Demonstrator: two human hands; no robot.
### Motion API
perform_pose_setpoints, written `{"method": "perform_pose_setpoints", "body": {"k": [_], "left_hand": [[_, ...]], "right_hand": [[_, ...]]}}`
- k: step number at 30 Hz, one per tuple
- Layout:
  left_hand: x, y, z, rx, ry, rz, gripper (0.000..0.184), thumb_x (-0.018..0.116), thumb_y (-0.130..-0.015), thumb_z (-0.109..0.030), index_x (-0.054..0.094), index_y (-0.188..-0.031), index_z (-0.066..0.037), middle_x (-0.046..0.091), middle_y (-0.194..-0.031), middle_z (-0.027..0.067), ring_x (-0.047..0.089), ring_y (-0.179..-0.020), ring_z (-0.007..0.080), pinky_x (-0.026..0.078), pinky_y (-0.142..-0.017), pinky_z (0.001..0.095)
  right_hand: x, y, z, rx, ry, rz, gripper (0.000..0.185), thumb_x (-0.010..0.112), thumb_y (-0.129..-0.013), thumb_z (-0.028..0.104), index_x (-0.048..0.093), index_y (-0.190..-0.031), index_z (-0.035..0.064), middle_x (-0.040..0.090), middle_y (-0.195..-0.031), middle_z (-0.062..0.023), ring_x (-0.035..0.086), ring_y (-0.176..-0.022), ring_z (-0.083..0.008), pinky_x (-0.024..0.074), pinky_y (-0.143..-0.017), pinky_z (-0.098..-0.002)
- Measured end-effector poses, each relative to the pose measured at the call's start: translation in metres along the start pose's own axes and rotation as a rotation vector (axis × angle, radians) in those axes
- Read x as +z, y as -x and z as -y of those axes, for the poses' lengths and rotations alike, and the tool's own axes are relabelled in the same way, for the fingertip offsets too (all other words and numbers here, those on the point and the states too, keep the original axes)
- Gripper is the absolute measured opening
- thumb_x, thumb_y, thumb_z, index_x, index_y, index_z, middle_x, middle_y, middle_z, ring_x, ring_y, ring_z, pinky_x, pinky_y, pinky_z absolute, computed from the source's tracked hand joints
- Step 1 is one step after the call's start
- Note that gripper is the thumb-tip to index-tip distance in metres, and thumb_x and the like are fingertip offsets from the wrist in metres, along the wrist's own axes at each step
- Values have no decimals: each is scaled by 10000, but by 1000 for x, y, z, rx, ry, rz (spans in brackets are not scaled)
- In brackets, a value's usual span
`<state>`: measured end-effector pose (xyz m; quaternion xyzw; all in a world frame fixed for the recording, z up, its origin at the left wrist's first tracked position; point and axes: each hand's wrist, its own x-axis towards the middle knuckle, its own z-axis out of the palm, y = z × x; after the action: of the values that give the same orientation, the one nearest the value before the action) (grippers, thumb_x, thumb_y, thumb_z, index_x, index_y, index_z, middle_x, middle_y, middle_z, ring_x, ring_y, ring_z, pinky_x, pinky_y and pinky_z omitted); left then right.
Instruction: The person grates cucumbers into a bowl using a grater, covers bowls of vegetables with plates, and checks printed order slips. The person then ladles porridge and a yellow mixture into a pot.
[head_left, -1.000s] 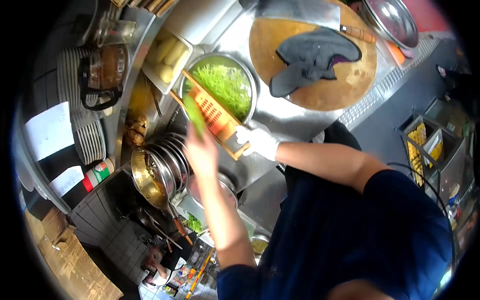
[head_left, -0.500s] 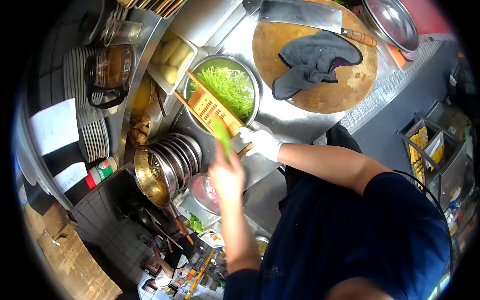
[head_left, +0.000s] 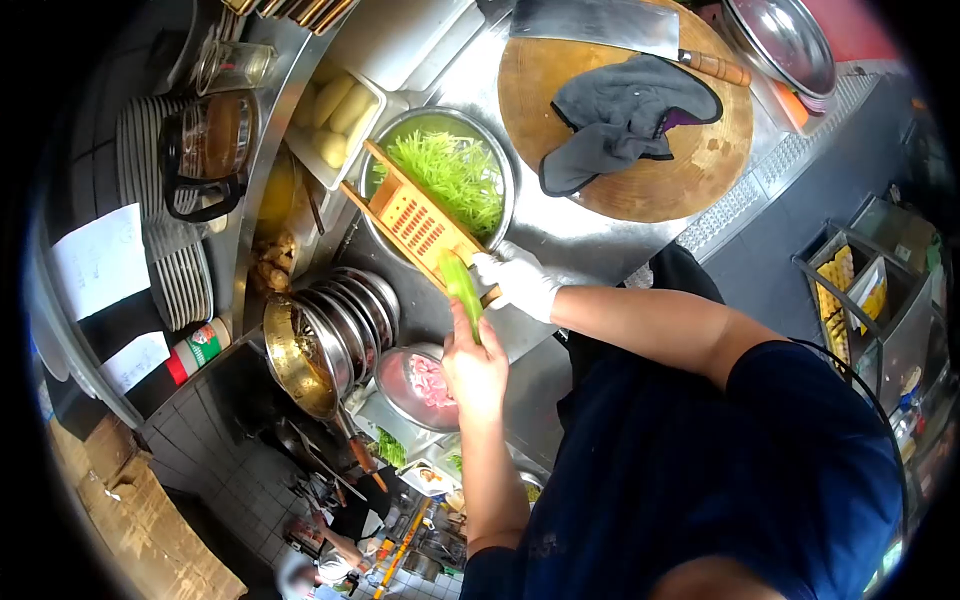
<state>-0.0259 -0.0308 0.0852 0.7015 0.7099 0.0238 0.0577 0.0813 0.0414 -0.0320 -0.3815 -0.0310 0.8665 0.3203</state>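
Note:
In my bare left hand [head_left: 475,372] is a long green vegetable piece [head_left: 460,295], its far end at the lower part of an orange grater [head_left: 418,228]. My right hand [head_left: 522,284], in a white glove, is closed on the near end of the grater. The grater lies slanted across the rim of a metal bowl [head_left: 507,170]. Pale green shreds [head_left: 450,178] are piled inside that bowl. Part of the grater's near end is hidden by the vegetable and my gloved fingers.
A round wooden board [head_left: 700,180] bears a cleaver [head_left: 600,25] and a grey cloth [head_left: 625,115]. Peeled vegetables [head_left: 340,110] fill a white container. Stacked metal bowls [head_left: 365,310] and a bowl of pink pieces [head_left: 430,382] stand nearby. Part of another person [head_left: 335,565] shows at the bottom.
My left hand has moved right and down along the grater with the green piece, from its far part to the near end. My right hand has kept its hold.

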Motion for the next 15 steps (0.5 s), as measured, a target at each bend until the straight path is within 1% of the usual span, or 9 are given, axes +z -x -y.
{"method": "perform_pose_setpoints", "body": {"k": [2,3,5,6,8,10,12,14,15], "left_hand": [[-6,-53,-6,-166,177,68,455,563,-990,-197,558,-1387,25,664,-671,251,692,-569,394,588,-561,481],[8,-82,11,-125,102,-46,432,532,-1006,-203,565,-1380,11,678,-680,248,704,-605,402,587,-574,508],[13,-148,38,-153,16,-59,437,516,-1017,-252,570,-1363,11,695,-729,262,725,-711,418,606,-638,526],[-2,-167,30,-303,83,-19,436,517,-1016,-271,586,-1339,13,699,-779,283,729,-763,425,609,-698,535],[-11,-159,40,-210,80,10,446,515,-1017,-266,575,-1357,15,699,-841,310,734,-790,420,611,-700,528],[-4,-88,25,-146,84,-12,451,527,-1010,-235,561,-1385,13,687,-797,322,733,-750,418,610,-641,517],[0,-22,6,-183,96,88,467,561,-990,-210,554,-1395,22,669,-721,304,725,-684,410,602,-593,507],[1,-17,-11,-100,38,56,476,594,-965,-195,562,-1378,40,651,-660,266,706,-611,406,587,-567,510],[6,-38,-8,-134,107,23,489,596,-957,-205,558,-1372,51,654,-643,251,695,-580,405,573,-549,509]], "right_hand": [[2,-3,-8,-13,4,-25,343,628,-1007,285,552,-1322,171,599,-1084,-19,582,-878,-157,589,-705,-483],[1,-2,-6,3,16,-31,349,634,-1004,290,550,-1316,157,585,-1060,-31,586,-906,-181,594,-718,-511],[-3,-4,-4,-2,-27,7,352,639,-1000,296,552,-1309,149,582,-1057,-36,584,-926,-188,593,-731,-529],[-2,1,-10,6,-60,24,354,641,-998,299,552,-1305,146,581,-1056,-39,583,-936,-191,593,-738,-537],[3,3,-6,0,-11,-13,352,646,-992,305,557,-1297,153,590,-1081,-30,580,-949,-182,588,-744,-542],[2,1,-5,0,-26,-10,355,645,-992,304,555,-1303,157,596,-1095,-26,586,-948,-179,590,-738,-534],[1,3,-2,1,-38,5,373,646,-995,297,545,-1324,152,605,-1141,-39,601,-950,-184,606,-691,-478],[7,11,3,-29,-7,2,388,646,-996,293,538,-1340,146,607,-1161,-48,606,-952,-188,610,-673,-455],[4,4,-6,-49,-34,18,415,650,-996,295,528,-1360,138,607,-1144,-57,608,-931,-198,610,-668,-450]]}}
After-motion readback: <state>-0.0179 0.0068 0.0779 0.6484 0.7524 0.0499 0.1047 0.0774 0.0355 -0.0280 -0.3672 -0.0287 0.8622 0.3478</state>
